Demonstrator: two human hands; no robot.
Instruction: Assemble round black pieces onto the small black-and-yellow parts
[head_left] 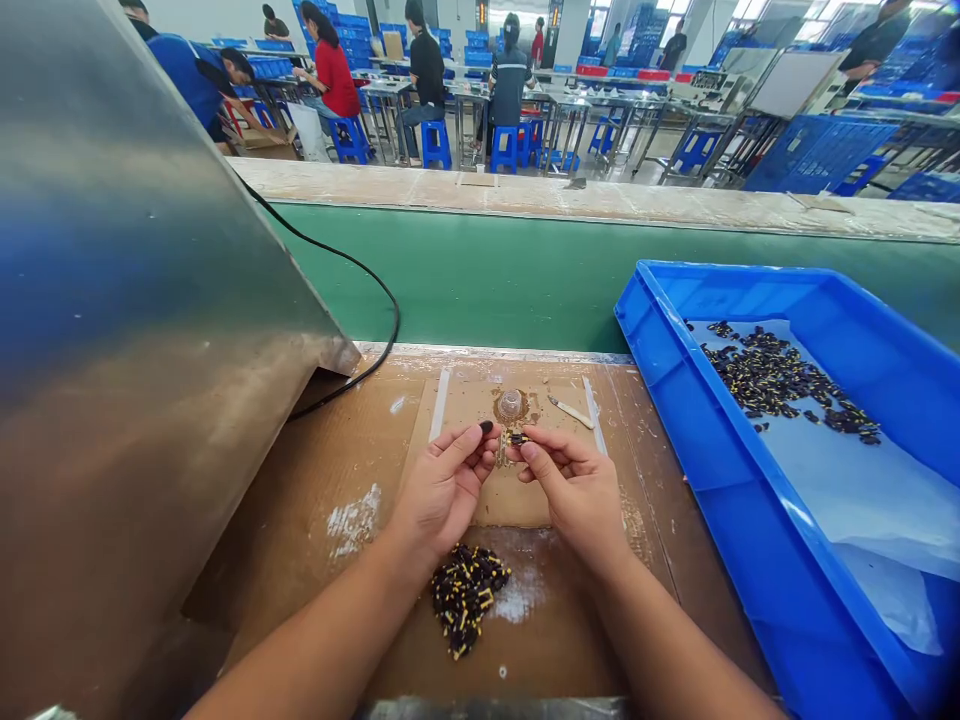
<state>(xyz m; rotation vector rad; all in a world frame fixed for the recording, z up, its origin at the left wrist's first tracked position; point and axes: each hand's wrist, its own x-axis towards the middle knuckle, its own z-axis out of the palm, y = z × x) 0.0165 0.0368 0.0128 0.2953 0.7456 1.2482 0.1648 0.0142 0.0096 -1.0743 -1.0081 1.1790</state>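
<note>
Between thumb and fingers, my left hand [454, 470] pinches a small black oval piece [486, 427]. Close beside it, my right hand [566, 470] is closed on a small black part with yellowish bits [517, 438]; its exact kind is too small to tell. Both hands are above a cardboard sheet [517, 505] taped to the worktop. Just beyond the fingers stands a small clear cup [510, 403] on a brown-stained spot. A white-handled tool [571, 411] lies to its right. Nearer me, between my forearms, is a pile of small black-and-yellow parts [469, 595].
On the right a large blue crate [712, 450] holds many similar parts [787, 375] on white paper. A big metal housing [150, 330] fills the left, with a black cable [360, 265] behind it. A green panel [480, 270] borders the back; people sit at tables beyond.
</note>
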